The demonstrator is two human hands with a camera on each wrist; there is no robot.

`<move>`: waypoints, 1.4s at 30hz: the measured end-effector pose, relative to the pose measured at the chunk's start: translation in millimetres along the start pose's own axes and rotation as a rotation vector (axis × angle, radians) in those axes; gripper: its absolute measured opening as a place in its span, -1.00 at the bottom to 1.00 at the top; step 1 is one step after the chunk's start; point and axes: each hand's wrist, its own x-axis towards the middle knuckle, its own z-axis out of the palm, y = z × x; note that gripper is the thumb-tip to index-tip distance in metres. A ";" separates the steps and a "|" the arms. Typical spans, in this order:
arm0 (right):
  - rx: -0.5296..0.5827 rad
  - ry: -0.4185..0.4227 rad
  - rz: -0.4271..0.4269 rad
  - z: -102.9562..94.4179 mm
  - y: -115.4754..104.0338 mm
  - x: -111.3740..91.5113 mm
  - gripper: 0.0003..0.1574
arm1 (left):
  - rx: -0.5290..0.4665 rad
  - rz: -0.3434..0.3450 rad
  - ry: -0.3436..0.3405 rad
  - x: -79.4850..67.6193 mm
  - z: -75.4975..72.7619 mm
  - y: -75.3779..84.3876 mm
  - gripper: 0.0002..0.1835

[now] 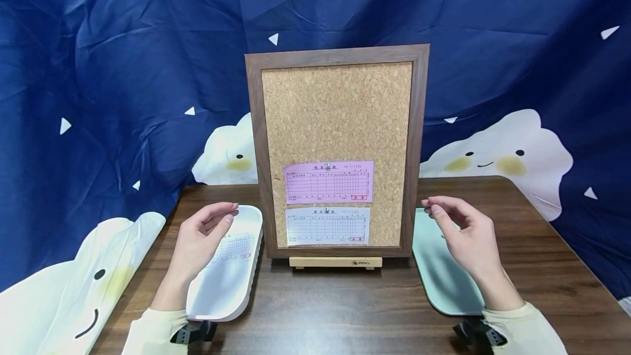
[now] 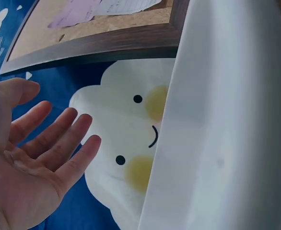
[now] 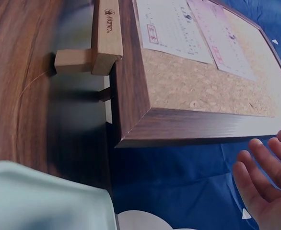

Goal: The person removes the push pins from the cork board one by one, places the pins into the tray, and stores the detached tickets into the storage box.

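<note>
A brown-framed corkboard [image 1: 337, 114] stands upright in the middle. On its lower part a pink receipt slip [image 1: 329, 184] hangs above a pale blue-white slip [image 1: 327, 229], each with a pin at its top. My left hand [image 1: 199, 240] hovers over a white tray [image 1: 217, 295], in which another printed slip [image 1: 234, 248] lies. Its fingers [image 2: 59, 136] are loosely bent and hold nothing. Above a mint-green tray [image 1: 451, 289] is my right hand [image 1: 468, 240], also empty with relaxed fingers [image 3: 265, 177]. It hides part of that tray's contents.
A small wooden easel [image 1: 335, 262] supports the board on the brown wooden table [image 1: 335, 311]. Behind hangs a dark blue cloth [image 1: 148, 32] with white triangles and smiling clouds. The trays flank the board on either side.
</note>
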 end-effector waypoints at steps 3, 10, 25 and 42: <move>0.014 0.008 0.001 2.3 -3.0 0.5 -0.79 | -0.013 0.000 -0.005 0.2 1.6 1.6 -0.72; 0.012 0.010 0.000 5.2 -5.8 -0.8 -0.79 | -0.044 0.005 -0.017 1.0 5.5 3.4 -0.71; 0.022 -0.008 -0.002 10.3 -12.6 1.3 -0.78 | -0.094 0.009 -0.008 3.3 15.4 13.7 -0.68; 0.055 -0.042 -0.032 19.7 -21.3 6.0 -0.80 | -0.097 0.033 -0.032 10.9 23.1 23.6 -0.67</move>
